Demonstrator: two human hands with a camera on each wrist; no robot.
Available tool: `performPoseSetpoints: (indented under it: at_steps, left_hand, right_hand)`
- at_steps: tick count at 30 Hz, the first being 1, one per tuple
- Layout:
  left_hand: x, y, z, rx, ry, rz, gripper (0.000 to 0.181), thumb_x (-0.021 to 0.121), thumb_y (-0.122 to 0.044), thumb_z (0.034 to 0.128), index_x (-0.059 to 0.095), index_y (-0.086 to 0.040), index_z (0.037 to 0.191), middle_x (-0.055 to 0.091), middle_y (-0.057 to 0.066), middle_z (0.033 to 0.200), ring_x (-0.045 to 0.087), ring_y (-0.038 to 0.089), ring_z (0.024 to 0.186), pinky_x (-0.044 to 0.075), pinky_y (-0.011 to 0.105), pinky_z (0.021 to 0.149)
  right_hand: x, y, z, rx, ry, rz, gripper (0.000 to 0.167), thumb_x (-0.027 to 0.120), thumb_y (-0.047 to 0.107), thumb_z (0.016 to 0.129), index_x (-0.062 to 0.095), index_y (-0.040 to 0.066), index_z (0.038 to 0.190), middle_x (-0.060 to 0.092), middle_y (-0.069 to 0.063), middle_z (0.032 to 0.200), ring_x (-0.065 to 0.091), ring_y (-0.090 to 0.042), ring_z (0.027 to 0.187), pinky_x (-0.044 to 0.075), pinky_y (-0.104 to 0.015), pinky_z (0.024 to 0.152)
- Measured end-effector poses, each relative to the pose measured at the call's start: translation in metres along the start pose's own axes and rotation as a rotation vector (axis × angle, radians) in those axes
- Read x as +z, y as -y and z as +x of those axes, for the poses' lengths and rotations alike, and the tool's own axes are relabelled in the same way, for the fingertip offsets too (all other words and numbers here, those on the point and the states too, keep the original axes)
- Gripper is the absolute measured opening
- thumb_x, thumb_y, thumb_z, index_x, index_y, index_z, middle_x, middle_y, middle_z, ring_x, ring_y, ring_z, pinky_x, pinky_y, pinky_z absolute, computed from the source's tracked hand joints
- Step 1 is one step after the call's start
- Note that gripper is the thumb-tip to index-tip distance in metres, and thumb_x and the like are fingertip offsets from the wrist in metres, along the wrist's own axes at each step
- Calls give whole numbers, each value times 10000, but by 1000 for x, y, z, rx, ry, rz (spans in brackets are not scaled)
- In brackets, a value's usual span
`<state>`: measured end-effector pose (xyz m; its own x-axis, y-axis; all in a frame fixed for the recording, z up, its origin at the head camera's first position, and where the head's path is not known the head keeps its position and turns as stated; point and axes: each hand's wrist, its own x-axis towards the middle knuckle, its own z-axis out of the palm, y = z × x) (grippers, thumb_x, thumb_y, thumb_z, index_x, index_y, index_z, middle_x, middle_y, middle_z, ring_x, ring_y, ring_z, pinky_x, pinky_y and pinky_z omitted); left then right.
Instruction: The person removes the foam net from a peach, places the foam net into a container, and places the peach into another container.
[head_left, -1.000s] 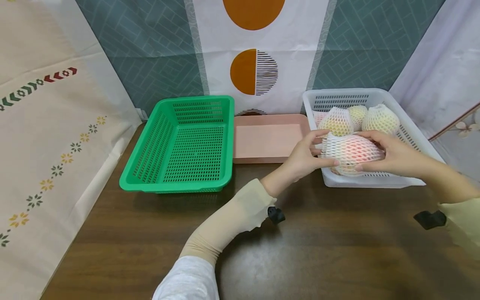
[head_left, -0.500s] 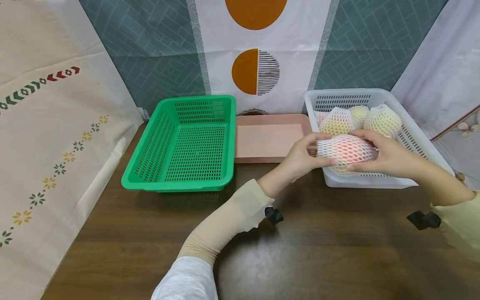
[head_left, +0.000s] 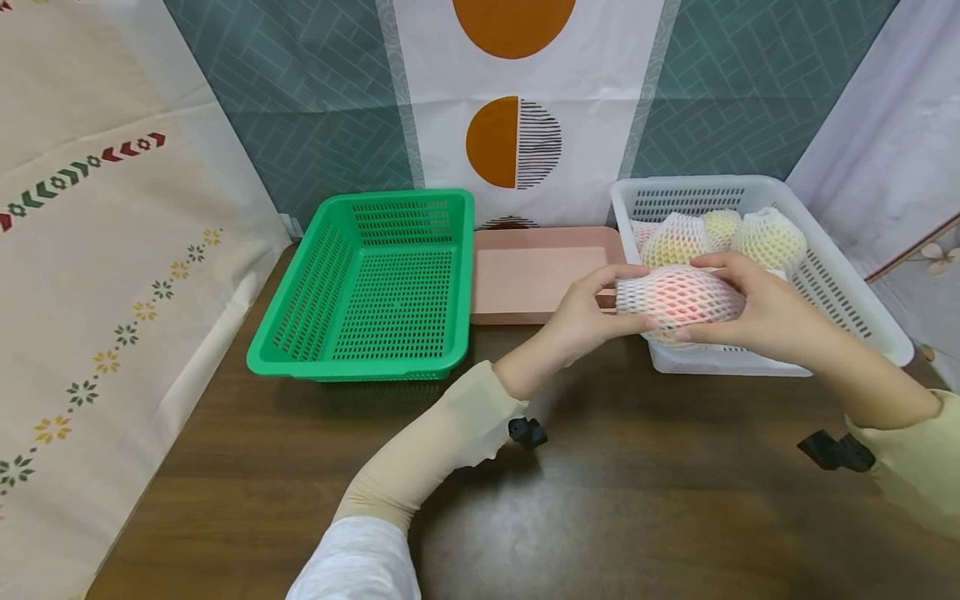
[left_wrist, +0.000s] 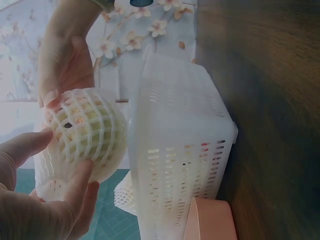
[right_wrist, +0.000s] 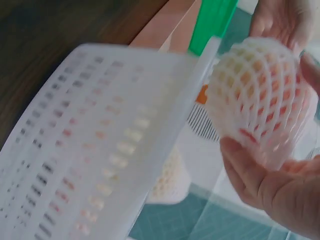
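Note:
Between my two hands is a reddish-yellow fruit (head_left: 686, 296) in a white foam net, its exact kind hidden by the mesh. My left hand (head_left: 581, 312) grips the netted fruit at its left end, thumb and fingers spread around it. On the right side my right hand (head_left: 772, 312) holds it with thumb below and fingers above. The fruit is over the front left part of a white slotted basket (head_left: 738, 362). In the left wrist view the fruit (left_wrist: 95, 130) shows greenish-yellow skin and a dark spot, clear of the basket's rim.
Several more netted fruits (head_left: 767, 237) lie in the white basket. A shallow pink tray (head_left: 536, 271) stands to its left, then a green slotted basket (head_left: 397, 292). All stand on a brown wooden table (head_left: 637, 500), with patterned cloths behind and at both sides.
Both hands have shifted a little to the left with the netted fruit between them. The baskets and the tray stay where they were.

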<state>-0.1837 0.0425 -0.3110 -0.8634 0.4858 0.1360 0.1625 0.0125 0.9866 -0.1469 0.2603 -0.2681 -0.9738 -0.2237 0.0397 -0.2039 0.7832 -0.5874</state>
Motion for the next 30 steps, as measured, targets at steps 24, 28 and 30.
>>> performPoseSetpoints:
  at_steps: [24, 28, 30]
  left_hand:
    - [-31, 8, -50, 30, -23, 15, 545, 722, 25, 786, 527, -38, 1291, 539, 141, 1238, 584, 172, 965, 546, 244, 761]
    - [-34, 13, -57, 22, -59, 69, 545, 739, 16, 773, 542, -44, 1278, 557, 129, 1243, 583, 186, 955, 539, 230, 741]
    - [-37, 16, -62, 13, -65, 91, 546, 743, 8, 770, 543, -44, 1276, 561, 131, 1238, 586, 205, 957, 540, 241, 749]
  right_hand:
    - [37, 20, -10, -61, 30, 252, 698, 802, 143, 760, 443, 20, 1345, 445, -138, 1339, 439, -137, 1085, 441, -84, 731]
    - [46, 24, -8, -53, 55, 262, 703, 807, 176, 758, 443, 17, 1337, 452, -165, 1338, 445, -261, 1116, 442, -99, 750]
    - [52, 25, -8, -53, 64, 269, 700, 810, 178, 754, 449, 20, 1333, 471, -160, 1323, 449, -256, 1109, 442, -107, 756]
